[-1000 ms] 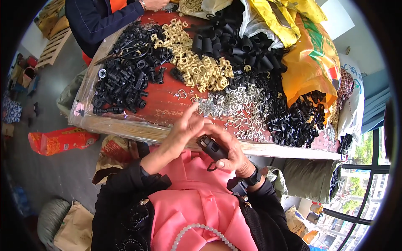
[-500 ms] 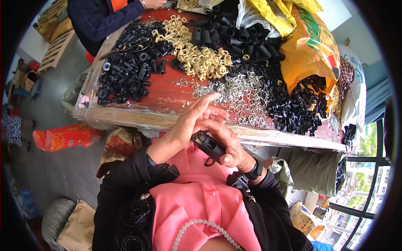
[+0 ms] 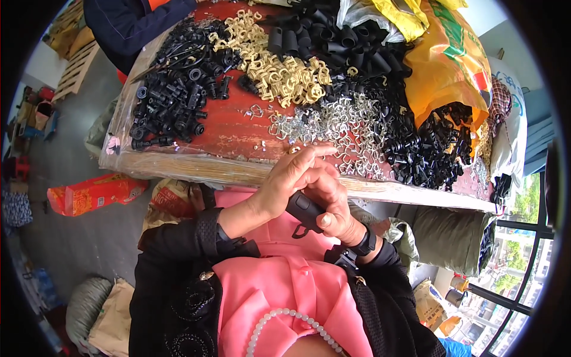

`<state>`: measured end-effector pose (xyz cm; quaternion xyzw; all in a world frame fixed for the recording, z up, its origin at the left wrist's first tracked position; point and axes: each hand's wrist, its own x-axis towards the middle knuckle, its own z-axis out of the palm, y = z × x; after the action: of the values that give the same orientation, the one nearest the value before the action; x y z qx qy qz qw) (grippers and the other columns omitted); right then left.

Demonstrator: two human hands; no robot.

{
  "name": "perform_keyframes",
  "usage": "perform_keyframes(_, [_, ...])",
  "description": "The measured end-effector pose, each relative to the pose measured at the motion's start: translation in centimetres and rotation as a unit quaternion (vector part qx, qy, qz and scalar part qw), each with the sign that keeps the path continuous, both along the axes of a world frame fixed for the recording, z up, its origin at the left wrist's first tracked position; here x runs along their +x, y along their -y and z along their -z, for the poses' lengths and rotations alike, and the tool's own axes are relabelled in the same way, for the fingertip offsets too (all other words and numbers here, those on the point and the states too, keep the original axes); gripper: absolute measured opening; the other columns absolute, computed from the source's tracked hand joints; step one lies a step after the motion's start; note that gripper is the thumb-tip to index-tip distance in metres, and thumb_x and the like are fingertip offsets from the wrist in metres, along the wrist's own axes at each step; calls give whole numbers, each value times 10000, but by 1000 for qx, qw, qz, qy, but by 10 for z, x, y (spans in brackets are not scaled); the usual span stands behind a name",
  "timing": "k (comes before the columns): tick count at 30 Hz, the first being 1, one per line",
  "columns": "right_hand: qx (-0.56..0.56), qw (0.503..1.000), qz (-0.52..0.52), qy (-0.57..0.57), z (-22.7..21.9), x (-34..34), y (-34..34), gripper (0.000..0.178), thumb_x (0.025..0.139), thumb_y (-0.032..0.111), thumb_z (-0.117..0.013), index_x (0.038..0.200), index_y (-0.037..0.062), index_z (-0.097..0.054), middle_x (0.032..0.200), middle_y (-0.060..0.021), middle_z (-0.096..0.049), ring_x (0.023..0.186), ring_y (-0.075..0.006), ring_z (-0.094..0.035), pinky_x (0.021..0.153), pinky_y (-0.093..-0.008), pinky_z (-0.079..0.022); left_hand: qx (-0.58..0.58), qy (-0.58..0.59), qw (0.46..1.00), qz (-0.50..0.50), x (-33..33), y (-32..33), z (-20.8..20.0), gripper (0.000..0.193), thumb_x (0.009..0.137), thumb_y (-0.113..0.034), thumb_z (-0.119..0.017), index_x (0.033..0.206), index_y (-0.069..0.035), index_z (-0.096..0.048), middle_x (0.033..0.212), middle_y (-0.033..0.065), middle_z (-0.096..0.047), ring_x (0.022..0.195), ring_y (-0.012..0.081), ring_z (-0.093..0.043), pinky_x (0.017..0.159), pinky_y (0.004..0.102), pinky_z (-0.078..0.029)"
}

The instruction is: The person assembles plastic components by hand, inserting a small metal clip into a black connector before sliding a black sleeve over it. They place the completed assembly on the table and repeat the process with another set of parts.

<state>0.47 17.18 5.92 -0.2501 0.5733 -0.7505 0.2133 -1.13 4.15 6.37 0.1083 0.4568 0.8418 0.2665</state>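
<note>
A short black cylindrical part (image 3: pixel 306 208) with a thin loop hanging from its lower side lies in my right hand (image 3: pixel 338 207). My right thumb presses along it, while the fingers curl round its far side. My left hand (image 3: pixel 282 185) is at the part's upper left end, with its fingers stretched out over the right fingers. The left palm appears to touch that end; the contact itself is hidden. Both hands are in front of my pink top, just short of the table edge.
The red-topped table (image 3: pixel 220 140) bears piles of black fittings (image 3: pixel 172 98), tan clips (image 3: pixel 291 80), black tubes (image 3: pixel 357 50) and small silvery metal clips (image 3: pixel 351 131). An orange sack (image 3: pixel 446 65) spills small black parts (image 3: pixel 431 152) at right. Another person's dark sleeve (image 3: pixel 134 30) is at the far left.
The black part has turned in my hands; its open slot and toothed end no longer show. My left hand has shifted slightly right and down, its fingers now lower over the right ones.
</note>
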Motion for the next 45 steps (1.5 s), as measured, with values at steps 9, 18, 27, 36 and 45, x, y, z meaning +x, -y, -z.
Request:
perform_keyframes(9, [70, 997, 18, -26, 13, -12, -22, 484, 723, 426, -532, 915, -14, -467, 807, -61, -483, 710, -119, -473, 635, -235, -387, -262, -175, 936, -158, -12, 15, 37, 439, 803, -352, -442, 1058, 6, -445, 930, 130, -511, 798, 192, -527, 702, 282, -420])
perform_keyframes(18, [398, 860, 319, 9, 3, 84, -188, 382, 777, 370, -491, 807, -9, -521, 710, -52, -529, 638, -125, -483, 590, -240, -383, -760, -352, 482, -257, -13, 149, 35, 395, 699, -202, -590, 1040, -51, -460, 990, 119, -443, 716, 299, -549, 587, 366, -457])
perform_keyframes(27, [746, 528, 388, -121, 67, 175, -277, 249, 713, 222, -604, 838, 14, -544, 738, -101, -565, 682, -102, -500, 602, -284, -413, -753, -342, 518, -217, -23, 153, 46, 282, 685, -139, -593, 938, -113, -472, 883, 116, -428, 642, 302, -549, 531, 396, -446])
perform_keyframes(36, [481, 759, 230, -374, 11, -22, -56, 149, 679, 14, -575, 824, -9, -549, 756, -114, -553, 681, -244, -543, 611, -277, -422, -721, -356, 543, -244, -21, 155, 53, 197, 693, -97, -570, 862, -109, -470, 877, 113, -423, 612, 300, -538, 498, 391, -444])
perform_keyframes(45, [466, 775, 16, -427, 39, -85, 105, 290, 702, 118, -551, 970, 47, -466, 846, -141, -512, 709, -321, -536, 592, -389, -443, -595, -399, 637, -284, -12, 165, 56, 197, 683, -57, -549, 865, -86, -480, 891, 98, -428, 603, 285, -532, 502, 358, -457])
